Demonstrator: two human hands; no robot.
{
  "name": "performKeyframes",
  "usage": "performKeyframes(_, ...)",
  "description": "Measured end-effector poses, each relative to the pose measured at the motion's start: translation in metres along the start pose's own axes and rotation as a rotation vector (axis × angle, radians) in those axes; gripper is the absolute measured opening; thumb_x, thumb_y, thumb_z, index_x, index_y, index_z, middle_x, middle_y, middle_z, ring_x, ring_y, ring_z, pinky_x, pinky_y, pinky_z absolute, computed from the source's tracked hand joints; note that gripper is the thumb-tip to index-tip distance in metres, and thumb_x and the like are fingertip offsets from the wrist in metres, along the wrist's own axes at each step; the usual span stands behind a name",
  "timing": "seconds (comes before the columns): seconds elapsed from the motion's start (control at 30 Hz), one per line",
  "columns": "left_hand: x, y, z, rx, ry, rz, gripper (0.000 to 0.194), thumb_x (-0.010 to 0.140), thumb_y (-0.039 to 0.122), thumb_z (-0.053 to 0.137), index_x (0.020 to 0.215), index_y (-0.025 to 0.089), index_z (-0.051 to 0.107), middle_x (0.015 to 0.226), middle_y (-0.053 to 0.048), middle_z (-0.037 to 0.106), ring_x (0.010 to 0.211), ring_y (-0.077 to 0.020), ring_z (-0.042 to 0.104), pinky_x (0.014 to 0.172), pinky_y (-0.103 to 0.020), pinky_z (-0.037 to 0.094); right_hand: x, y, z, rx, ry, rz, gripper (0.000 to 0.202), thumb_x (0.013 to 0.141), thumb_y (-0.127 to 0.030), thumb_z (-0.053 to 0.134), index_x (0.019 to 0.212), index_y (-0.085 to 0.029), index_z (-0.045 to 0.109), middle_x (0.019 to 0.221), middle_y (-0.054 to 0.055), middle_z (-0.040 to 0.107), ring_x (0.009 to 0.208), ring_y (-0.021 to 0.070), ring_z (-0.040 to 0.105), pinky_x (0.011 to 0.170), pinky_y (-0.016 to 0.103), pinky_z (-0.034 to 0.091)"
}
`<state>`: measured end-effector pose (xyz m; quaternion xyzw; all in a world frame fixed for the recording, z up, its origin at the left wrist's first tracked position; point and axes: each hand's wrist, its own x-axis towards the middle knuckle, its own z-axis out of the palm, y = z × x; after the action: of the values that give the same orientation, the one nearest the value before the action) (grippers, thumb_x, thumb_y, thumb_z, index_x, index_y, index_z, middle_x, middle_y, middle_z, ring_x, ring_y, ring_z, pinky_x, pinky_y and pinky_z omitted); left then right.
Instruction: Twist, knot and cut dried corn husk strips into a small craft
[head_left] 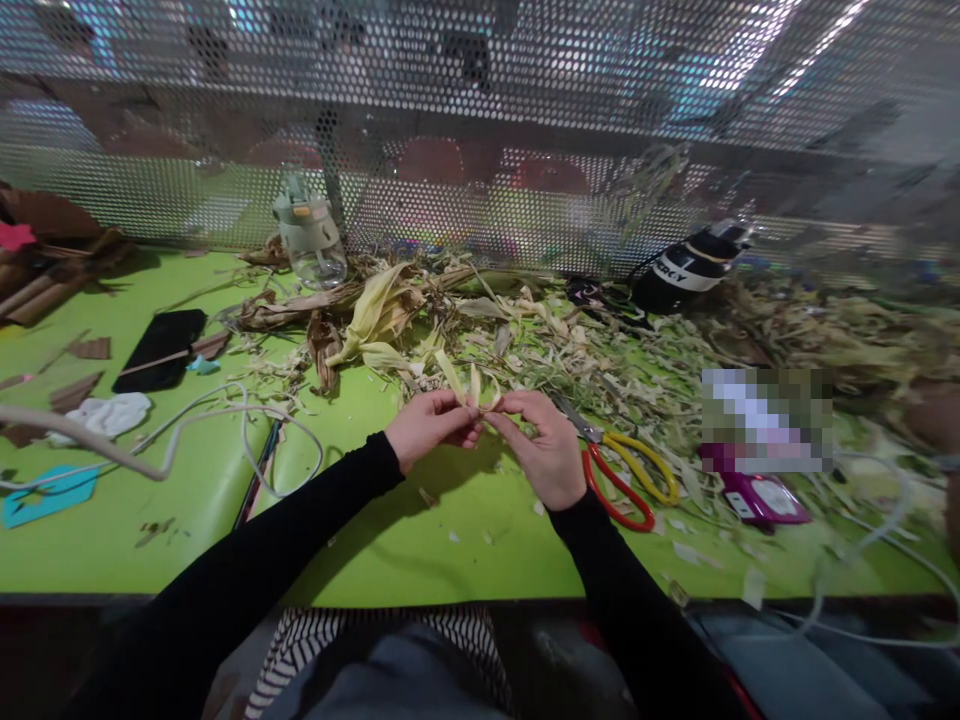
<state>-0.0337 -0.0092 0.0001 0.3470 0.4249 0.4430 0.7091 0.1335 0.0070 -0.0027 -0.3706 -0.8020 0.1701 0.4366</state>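
Well inside table edge (390, 598): left hand (433, 428), right hand (543, 448) pinching husk strips (475, 384).

Left hand (431, 428), right hand (546, 450) close, fingers (457, 418) pinched

At the view's two o'clock, the white band (696, 270) on the black bottle (657, 296) shows "ERGY"; the purple packet's (772, 499) print, at four o'clock, is illegible.

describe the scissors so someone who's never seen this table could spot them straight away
On the green table, find the person's right hand. The scissors lie just to its right. One handle loop is red and the other yellow, unlike the pale scraps around them.
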Motion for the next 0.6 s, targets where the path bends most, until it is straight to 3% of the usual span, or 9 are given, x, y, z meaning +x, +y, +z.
performKeyframes(0.2, 0.0015, -0.0044, -0.0013, 0.149, -0.073, 0.063, 0.02, 0.073, 0.026, 0.067, 0.078, 0.009, 0.057, 0.06, 0.001, 0.06, 0.052, -0.0057, 0.056, 0.059, -0.022, 0.049, 0.0007, -0.0029, 0.0007, -0.108, -0.052, -0.165, 0.005, 0.082, -0.02, 0.061, 0.082, -0.022, 0.066, 0.08, 0.004, 0.066, 0.079, 0.0191, 0.058, 0.07, 0.035, 0.048)
performKeyframes(0.37, 0.0024, -0.005, -0.005, 0.266, -0.173, 0.158, 0.019, 0.07, 0.024, 0.069, 0.075, 0.009, 0.059, 0.062, 0.001, 0.059, 0.057, -0.0056, 0.055, 0.063, -0.021, 0.047, -0.0013, -0.0013, 0.0021, -0.068, -0.075, -0.132, 0.009, 0.083, -0.019, 0.059, 0.084, -0.021, 0.067, 0.081, 0.005, 0.065, 0.079, 0.0185, 0.059, 0.067, 0.033, 0.049)
performKeyframes(0.6, 0.0047, -0.0023, -0.0064, 0.151, -0.169, 0.004, 0.035, 0.074, 0.044, 0.063, 0.072, 0.011, 0.053, 0.066, -0.003, 0.062, 0.061, -0.0093, 0.061, 0.069, -0.027, 0.052, -0.0001, -0.0043, 0.0018, -0.032, -0.052, -0.012, 0.009, 0.084, -0.025, 0.057, 0.085, -0.021, 0.065, 0.081, 0.004, 0.063, 0.074, 0.0173, 0.058, 0.064, 0.031, 0.048)
